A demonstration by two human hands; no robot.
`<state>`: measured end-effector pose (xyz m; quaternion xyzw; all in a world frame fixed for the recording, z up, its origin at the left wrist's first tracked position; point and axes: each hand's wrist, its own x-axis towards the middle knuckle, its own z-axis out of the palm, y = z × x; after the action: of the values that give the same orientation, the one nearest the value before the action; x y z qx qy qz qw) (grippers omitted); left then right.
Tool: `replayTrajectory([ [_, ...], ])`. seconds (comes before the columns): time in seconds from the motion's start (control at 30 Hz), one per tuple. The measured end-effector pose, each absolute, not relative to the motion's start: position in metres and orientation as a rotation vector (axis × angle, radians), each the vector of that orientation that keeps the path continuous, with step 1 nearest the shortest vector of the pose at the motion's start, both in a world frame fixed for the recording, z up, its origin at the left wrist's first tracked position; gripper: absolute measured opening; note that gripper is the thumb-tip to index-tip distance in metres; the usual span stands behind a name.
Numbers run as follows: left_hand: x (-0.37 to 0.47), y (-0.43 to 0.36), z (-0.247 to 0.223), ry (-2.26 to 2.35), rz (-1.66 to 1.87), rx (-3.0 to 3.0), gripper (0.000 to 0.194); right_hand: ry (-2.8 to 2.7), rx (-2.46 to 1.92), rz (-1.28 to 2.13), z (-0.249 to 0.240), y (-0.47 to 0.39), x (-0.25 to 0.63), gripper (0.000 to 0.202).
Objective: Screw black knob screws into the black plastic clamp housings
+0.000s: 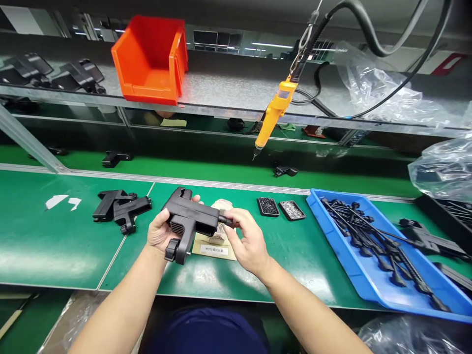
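Observation:
My left hand (158, 232) is wrapped round a black plastic housing (191, 212), T-shaped, with a slotted vent and a round knob (171, 250) on its lower arm. At the housing's right end, my right hand (250, 243) pinches a small black cylindrical piece (225, 219) between thumb and fingers. Whether that piece is seated in the housing or only touches it, I cannot tell. Behind and below the housing sits a light-coloured fixture with a labelled base (214, 251), partly hidden by the hands. Two similar black housings (121, 206) lie on the bench to the left.
An orange electric screwdriver (275, 114) hangs above the bench. Two small trays of screws, one dark (268, 207) and one silvery (292, 210), lie right of my hands. A blue tray (354, 275) holds black rods. An orange bin (147, 91) stands on the shelf.

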<state>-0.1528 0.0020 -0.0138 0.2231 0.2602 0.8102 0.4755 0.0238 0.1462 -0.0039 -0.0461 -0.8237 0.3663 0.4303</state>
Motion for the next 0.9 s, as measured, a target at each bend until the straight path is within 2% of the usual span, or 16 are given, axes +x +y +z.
replayTrajectory([
  [0.07,-0.156,-0.005,-0.019,0.583,1.956,0.566,0.073,-2.116,-0.136,1.013,-0.007,0.145,0.025,0.033],
  [0.2,-0.156,-0.025,-0.023,0.715,1.85,0.5,0.076,-2.127,-0.239,1.132,-0.013,0.135,0.029,0.021],
  [0.3,-0.146,-0.042,-0.023,0.93,1.715,0.46,0.085,-2.002,-0.557,1.496,-0.023,0.125,0.033,0.038],
  [0.37,-0.137,-0.05,-0.025,1.078,1.703,0.404,0.075,-2.003,-0.626,1.694,-0.031,0.12,0.037,0.045],
  [0.4,-0.134,-0.053,-0.028,1.136,1.724,0.371,0.067,-2.067,-0.558,1.67,-0.035,0.12,0.04,0.044],
  [0.47,-0.129,-0.06,-0.035,1.172,1.767,0.338,0.057,-2.239,-0.299,1.407,-0.042,0.12,0.046,0.037],
  [0.53,-0.129,-0.066,-0.044,1.139,1.773,0.395,0.058,-2.346,-0.102,1.136,-0.046,0.12,0.051,0.027],
  [0.6,-0.133,-0.072,-0.051,1.136,1.754,0.533,0.062,-2.412,-0.074,1.119,-0.047,0.12,0.054,0.024],
  [0.77,-0.143,-0.08,-0.058,1.348,1.665,0.925,0.065,-2.305,-0.489,1.989,-0.046,0.113,0.056,0.05],
  [0.83,-0.143,-0.08,-0.058,1.376,1.638,1.001,0.063,-2.193,-0.598,2.104,-0.046,0.108,0.056,0.056],
  [0.9,-0.142,-0.08,-0.058,1.347,1.642,1.053,0.063,-2.156,-0.649,2.049,-0.046,0.103,0.055,0.057],
])
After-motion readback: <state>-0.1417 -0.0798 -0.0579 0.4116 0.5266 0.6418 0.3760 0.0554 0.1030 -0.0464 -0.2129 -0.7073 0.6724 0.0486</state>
